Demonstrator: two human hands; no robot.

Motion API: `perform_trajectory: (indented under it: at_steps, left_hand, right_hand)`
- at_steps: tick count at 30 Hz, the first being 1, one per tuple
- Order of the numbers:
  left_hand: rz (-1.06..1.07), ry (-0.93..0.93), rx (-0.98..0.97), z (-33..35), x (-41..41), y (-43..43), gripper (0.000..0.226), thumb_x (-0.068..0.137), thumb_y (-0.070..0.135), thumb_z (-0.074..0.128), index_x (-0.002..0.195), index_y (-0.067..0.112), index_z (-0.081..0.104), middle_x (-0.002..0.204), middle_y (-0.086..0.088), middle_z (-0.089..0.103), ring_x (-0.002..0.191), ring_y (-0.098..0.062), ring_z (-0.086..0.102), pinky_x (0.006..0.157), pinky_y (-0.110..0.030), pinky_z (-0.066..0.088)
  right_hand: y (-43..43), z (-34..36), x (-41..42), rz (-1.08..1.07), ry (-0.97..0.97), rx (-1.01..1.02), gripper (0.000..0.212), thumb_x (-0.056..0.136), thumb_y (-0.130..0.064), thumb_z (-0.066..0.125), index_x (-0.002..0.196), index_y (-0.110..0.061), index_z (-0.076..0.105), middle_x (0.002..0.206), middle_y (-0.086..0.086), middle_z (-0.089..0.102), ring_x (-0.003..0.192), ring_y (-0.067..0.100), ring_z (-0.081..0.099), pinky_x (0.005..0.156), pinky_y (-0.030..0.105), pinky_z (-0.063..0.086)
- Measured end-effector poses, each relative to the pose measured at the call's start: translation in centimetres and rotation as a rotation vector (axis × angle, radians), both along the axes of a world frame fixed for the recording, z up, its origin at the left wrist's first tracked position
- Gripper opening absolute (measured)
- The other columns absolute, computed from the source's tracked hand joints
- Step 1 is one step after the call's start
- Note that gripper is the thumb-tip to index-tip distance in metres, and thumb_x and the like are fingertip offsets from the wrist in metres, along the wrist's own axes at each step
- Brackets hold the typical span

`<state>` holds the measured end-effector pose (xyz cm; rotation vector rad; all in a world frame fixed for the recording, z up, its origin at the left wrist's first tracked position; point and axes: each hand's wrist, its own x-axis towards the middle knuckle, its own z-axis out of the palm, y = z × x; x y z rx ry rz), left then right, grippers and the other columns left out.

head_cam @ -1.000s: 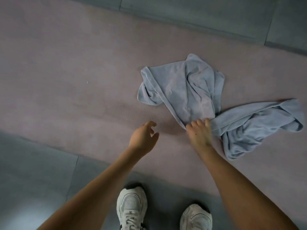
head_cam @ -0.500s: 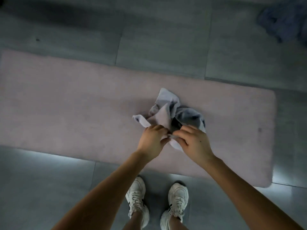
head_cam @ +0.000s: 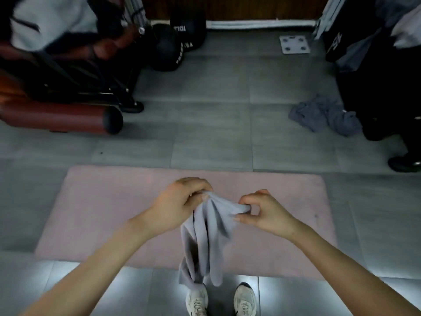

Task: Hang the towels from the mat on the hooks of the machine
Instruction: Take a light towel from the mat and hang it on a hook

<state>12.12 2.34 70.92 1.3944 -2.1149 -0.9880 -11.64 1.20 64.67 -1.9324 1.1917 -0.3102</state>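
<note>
A light grey-blue towel (head_cam: 206, 242) hangs in the air above the pink mat (head_cam: 109, 215), its lower end dangling over my shoes. My left hand (head_cam: 180, 201) grips the towel's top edge. My right hand (head_cam: 262, 213) pinches the same edge a little to the right, between thumb and fingers. A darker grey towel (head_cam: 323, 115) lies crumpled on the tiled floor at the far right, beside a black machine (head_cam: 376, 92). No hooks can be made out.
A bench with dark red pads (head_cam: 59, 115) and a black frame stands at the far left. Black weighted balls (head_cam: 173, 46) sit near the back wall. A white plate (head_cam: 295, 44) lies on the floor. Grey cloth (head_cam: 355, 55) hangs at the upper right.
The towel has left the mat and now hangs from both hands. My hands have drawn apart along its top edge. The view has risen and shows the room beyond the mat.
</note>
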Motion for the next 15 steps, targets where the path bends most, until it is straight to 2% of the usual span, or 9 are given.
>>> perform_trajectory:
  at_steps: [2, 4, 6, 8, 9, 12, 14, 15]
  left_hand:
    - [0.009, -0.010, -0.034, 4.5, 0.9, 0.4, 0.032, 0.084, 0.032, 0.045, 0.089, 0.009, 0.066, 0.080, 0.030, 0.052, 0.078, 0.019, 0.048, 0.070, 0.000, 0.034]
    - [0.003, -0.061, -0.064, 8.3, 1.9, 0.8, 0.035, 0.082, 0.039, 0.042, 0.091, 0.014, 0.065, 0.079, 0.032, 0.054, 0.081, 0.018, 0.050, 0.072, -0.002, 0.035]
    - [0.002, -0.149, -0.095, 11.2, 2.7, 1.3, 0.027, 0.082, 0.041, 0.043, 0.090, 0.025, 0.063, 0.081, 0.031, 0.056, 0.082, 0.017, 0.050, 0.073, -0.004, 0.035]
    - [0.030, -0.222, -0.083, 13.7, 3.3, 2.0, 0.017, 0.084, 0.037, 0.046, 0.088, 0.028, 0.060, 0.081, 0.021, 0.060, 0.080, 0.008, 0.053, 0.070, -0.010, 0.038]
    - [0.051, -0.244, -0.084, 14.9, 3.6, 2.5, 0.016, 0.084, 0.035, 0.048, 0.087, 0.027, 0.061, 0.081, 0.016, 0.061, 0.079, 0.004, 0.054, 0.070, -0.014, 0.040]
    - [0.146, -0.262, -0.102, 18.4, 4.8, 4.0, 0.011, 0.083, 0.033, 0.051, 0.083, 0.028, 0.061, 0.083, 0.012, 0.063, 0.077, -0.001, 0.056, 0.068, -0.016, 0.041]
    - [0.210, -0.268, -0.072, 20.0, 5.8, 4.9, 0.009, 0.085, 0.032, 0.053, 0.080, 0.033, 0.060, 0.085, 0.015, 0.062, 0.075, -0.002, 0.058, 0.066, -0.015, 0.043]
    - [0.248, -0.282, -0.059, 20.4, 6.4, 5.2, 0.011, 0.088, 0.029, 0.055, 0.079, 0.033, 0.060, 0.082, 0.015, 0.063, 0.073, -0.004, 0.058, 0.065, -0.016, 0.044]
  right_hand:
    - [0.0, 3.4, -0.1, 0.069, 0.024, 0.030, 0.028, 0.078, -0.032, 0.073, 0.081, -0.006, 0.064, 0.080, 0.014, 0.063, 0.073, 0.014, 0.038, 0.076, 0.007, 0.027]
    - [-0.2, 6.2, -0.3, 0.097, 0.031, 0.018, 0.032, 0.076, -0.035, 0.073, 0.083, -0.006, 0.064, 0.085, 0.016, 0.063, 0.073, 0.013, 0.037, 0.073, 0.007, 0.027]
    - [-0.6, 8.7, -0.5, 0.132, 0.050, -0.042, 0.033, 0.072, -0.041, 0.071, 0.082, -0.010, 0.065, 0.081, 0.012, 0.064, 0.072, 0.016, 0.044, 0.074, 0.008, 0.027]
    - [-1.1, 10.5, -1.1, 0.184, 0.119, -0.103, 0.028, 0.073, -0.044, 0.071, 0.075, -0.018, 0.063, 0.071, 0.003, 0.060, 0.074, 0.015, 0.047, 0.079, 0.014, 0.027]
    - [-1.2, 11.0, -1.6, 0.207, 0.172, -0.124, 0.032, 0.072, -0.051, 0.070, 0.068, -0.022, 0.058, 0.065, -0.002, 0.055, 0.070, 0.013, 0.047, 0.080, 0.020, 0.028]
    - [-1.9, 12.3, -4.2, 0.173, 0.245, -0.163, 0.070, 0.054, -0.088, 0.047, 0.056, -0.019, 0.038, 0.057, -0.003, 0.041, 0.061, 0.010, 0.044, 0.070, 0.031, 0.029]
    - [-2.4, 13.1, -6.0, 0.144, 0.266, -0.169, 0.077, 0.051, -0.091, 0.043, 0.057, -0.014, 0.040, 0.057, -0.004, 0.040, 0.059, 0.006, 0.041, 0.063, 0.029, 0.026]
    - [-2.5, 13.8, -6.6, 0.147, 0.298, -0.181, 0.071, 0.052, -0.088, 0.048, 0.058, -0.017, 0.045, 0.057, -0.005, 0.041, 0.061, 0.003, 0.042, 0.064, 0.026, 0.025]
